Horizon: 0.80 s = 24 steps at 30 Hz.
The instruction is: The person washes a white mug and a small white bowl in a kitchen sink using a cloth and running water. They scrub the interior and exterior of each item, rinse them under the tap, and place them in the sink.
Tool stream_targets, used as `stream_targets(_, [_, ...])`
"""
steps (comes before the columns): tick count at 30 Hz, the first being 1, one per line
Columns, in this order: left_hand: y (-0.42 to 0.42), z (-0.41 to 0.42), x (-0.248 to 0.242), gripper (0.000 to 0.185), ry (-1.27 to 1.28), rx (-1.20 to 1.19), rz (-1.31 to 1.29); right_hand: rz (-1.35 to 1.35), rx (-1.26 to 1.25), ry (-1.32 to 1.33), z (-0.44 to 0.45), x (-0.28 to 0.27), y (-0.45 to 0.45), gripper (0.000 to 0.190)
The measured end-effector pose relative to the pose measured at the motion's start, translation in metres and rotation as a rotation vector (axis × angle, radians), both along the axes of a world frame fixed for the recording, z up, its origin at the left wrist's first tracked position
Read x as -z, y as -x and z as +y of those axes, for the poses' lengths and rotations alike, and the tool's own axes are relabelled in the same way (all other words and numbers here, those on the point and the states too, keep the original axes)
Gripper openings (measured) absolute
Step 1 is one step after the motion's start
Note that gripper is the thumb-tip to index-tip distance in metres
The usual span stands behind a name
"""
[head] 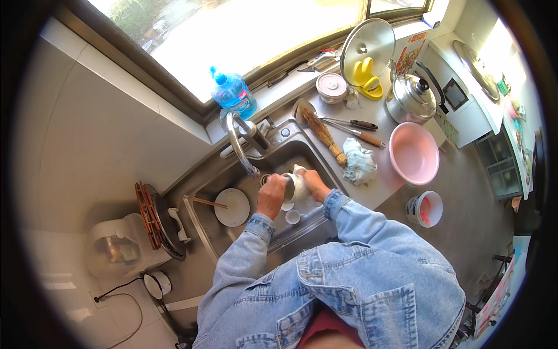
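My right hand [313, 182] grips a white cup [300, 188], tilted on its side with its mouth towards my left hand. Fingers curled, my left hand [271, 194] is close beside that mouth; whether it holds anything is hidden. Both hands are over the stainless steel sink [301, 152]. A small white cup [293, 217] sits in the basin below them, with another white piece partly covered beside it. Left of my left hand lies a white plate or shallow bowl [232, 207], with wooden chopsticks [210, 202] across its edge. The curved faucet [237, 144] reaches over the sink.
On the right counter are a straw brush [324, 134], long-handled utensils [364, 136], a crumpled cloth [359, 161], a kettle [409, 98] and a pink basin [414, 152]. A blue soap bottle [235, 96] stands by the window. A white bucket [423, 209] is further right.
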<state>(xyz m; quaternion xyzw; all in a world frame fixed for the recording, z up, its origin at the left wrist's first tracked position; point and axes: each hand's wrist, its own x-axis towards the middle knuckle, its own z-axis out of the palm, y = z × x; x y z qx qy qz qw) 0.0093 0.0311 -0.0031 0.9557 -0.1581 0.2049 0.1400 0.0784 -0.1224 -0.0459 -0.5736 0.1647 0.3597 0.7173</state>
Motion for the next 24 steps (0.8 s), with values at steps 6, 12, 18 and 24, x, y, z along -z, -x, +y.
stream_targets(6, [0.003,0.005,0.011,0.009,-0.348,0.298,0.111,-0.056,-0.128,0.075,0.005,0.007,0.010,0.039])
stream_targets(12, [0.014,-0.005,-0.002,0.015,-0.247,0.424,0.151,-0.101,-0.197,0.077,-0.004,0.015,0.004,0.040])
stream_targets(18, [0.028,0.000,0.004,0.029,-0.069,0.302,0.583,-0.038,-0.180,0.064,-0.001,0.002,0.003,0.035])
stream_targets(24, [0.013,-0.038,-0.012,0.037,1.405,-0.359,1.098,-0.204,-0.154,0.064,0.015,0.013,0.014,0.038])
